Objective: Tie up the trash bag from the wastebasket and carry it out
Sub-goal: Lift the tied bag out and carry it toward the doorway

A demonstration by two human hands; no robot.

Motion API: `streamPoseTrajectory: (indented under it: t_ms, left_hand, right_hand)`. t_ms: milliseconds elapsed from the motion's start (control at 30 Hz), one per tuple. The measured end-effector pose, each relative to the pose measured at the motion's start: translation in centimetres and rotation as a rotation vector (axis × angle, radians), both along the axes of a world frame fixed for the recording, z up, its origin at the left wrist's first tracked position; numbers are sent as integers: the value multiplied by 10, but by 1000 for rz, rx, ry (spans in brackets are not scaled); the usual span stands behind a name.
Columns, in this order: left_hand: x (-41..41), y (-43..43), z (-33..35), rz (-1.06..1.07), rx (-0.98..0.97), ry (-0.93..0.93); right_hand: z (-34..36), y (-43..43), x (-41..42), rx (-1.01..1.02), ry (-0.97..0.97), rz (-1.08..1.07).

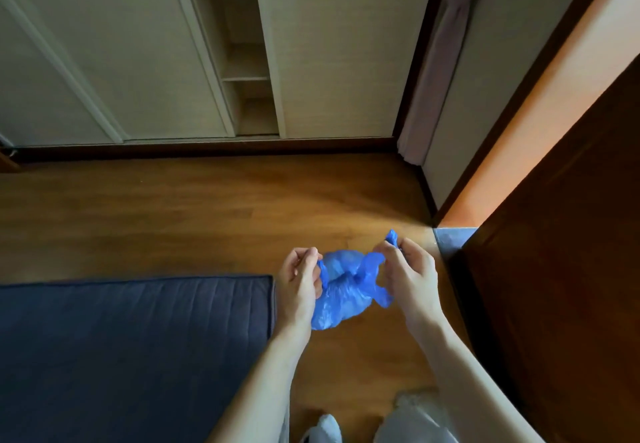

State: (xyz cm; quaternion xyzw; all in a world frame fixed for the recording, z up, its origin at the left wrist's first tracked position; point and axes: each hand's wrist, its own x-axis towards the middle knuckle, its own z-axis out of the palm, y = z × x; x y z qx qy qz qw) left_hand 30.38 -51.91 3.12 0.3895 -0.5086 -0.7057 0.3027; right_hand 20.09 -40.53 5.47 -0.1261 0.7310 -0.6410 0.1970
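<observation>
The blue plastic trash bag (341, 290) hangs in the air between the two hands, above the wooden floor (194, 214) and just beside the edge of the dark blue mattress (131, 338). The left hand (299, 278) is closed around one twisted ear of the bag mouth, and the right hand (410, 273) is closed around the other ear, whose tip sticks out above the fingers. The two ears are pulled apart, so I judge that the knot is being drawn tight or is about to be made; the knot itself I cannot see clearly.

The bag looks small and only partly filled, so it is probably light. The film is thin, soft and crumpled, and it takes the shape of what is inside. Such plastic is a little slippery and it can stretch or tear if the ears are pulled too hard. The best place to hold is the bunched ears near the mouth, where many layers lie together and give strength. For carrying, I think the knot or the neck just under it is the safe hold, not the thin belly of the bag

The dark wooden door (554, 304) stands on the right side, near the right hand
</observation>
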Motion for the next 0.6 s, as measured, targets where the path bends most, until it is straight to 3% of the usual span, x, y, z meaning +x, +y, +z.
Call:
streamPoseTrajectory:
  t_ms: [333,600]
  left_hand:
    - [-83,-97,-26,45,38,1]
    - [-198,-198,-25,174,76,-59]
  right_hand:
    - [-18,-97,-82,-2,-43,53]
    - [-30,-207,-206,9,-23,224]
